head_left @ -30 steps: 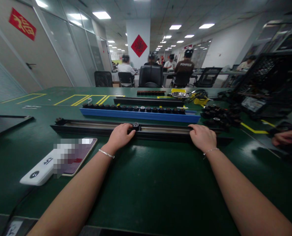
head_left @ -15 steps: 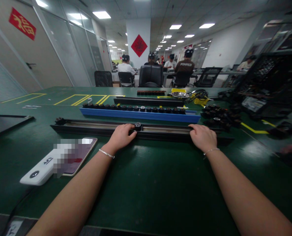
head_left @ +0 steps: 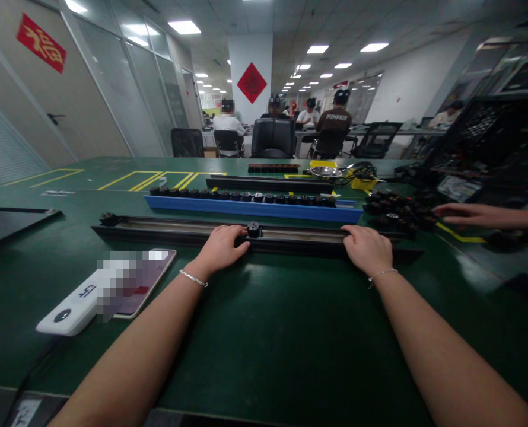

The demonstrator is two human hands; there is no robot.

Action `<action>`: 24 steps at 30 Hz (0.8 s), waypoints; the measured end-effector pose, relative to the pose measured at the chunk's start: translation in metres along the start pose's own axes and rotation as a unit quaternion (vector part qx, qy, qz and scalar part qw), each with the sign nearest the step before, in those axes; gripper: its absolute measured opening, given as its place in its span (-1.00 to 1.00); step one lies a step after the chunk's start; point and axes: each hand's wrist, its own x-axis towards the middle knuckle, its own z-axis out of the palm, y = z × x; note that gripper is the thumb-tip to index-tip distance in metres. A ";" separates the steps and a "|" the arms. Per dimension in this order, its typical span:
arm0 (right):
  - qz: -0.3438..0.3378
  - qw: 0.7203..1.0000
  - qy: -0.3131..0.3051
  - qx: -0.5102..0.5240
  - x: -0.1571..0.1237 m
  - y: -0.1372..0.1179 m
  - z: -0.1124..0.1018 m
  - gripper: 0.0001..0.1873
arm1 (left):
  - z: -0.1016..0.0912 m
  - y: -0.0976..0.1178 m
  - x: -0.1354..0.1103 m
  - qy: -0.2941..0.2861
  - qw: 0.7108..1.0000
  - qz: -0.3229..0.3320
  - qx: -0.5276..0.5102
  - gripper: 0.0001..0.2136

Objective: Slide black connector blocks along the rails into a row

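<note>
A long black rail (head_left: 299, 244) with a metallic channel along its top lies across the green table in front of me. My left hand (head_left: 222, 248) is closed over the rail near its middle, fingers on top and thumb at the near side. Right beside its fingertips, a small round black part (head_left: 254, 229) sits in the channel; whether they touch it I cannot tell. Another small black part (head_left: 109, 219) rests at the rail's left end. Toward the right end, my right hand (head_left: 368, 249) grips the rail, its fingertips bent over the top.
Behind the rail stands a blue rail (head_left: 250, 207) lined with several black parts. A pile of black parts (head_left: 391, 213) lies right, with another person's hand (head_left: 464, 213) reaching to it. A white device (head_left: 70, 311) and a phone (head_left: 146, 290) lie left. Farther back are another black rail (head_left: 268, 183) and a metal bowl (head_left: 326, 171).
The small round black part has shifted slightly right along the channel, and my left hand has moved a little right too. Another person's hand has come in from the right to the pile.
</note>
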 end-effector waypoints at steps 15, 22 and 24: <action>-0.001 1.000 0.001 -0.006 0.000 0.000 0.000 -0.49 | 0.002 0.002 0.001 -0.008 1.000 0.011 -0.013 -0.72; -0.003 1.000 0.003 -0.003 0.000 0.000 -0.001 -0.49 | 0.003 0.002 0.001 -0.014 0.999 0.031 -0.009 -0.70; -0.002 1.000 0.001 -0.001 -0.001 -0.001 -0.001 -0.49 | 0.002 0.003 0.001 -0.024 0.999 0.032 -0.010 -0.68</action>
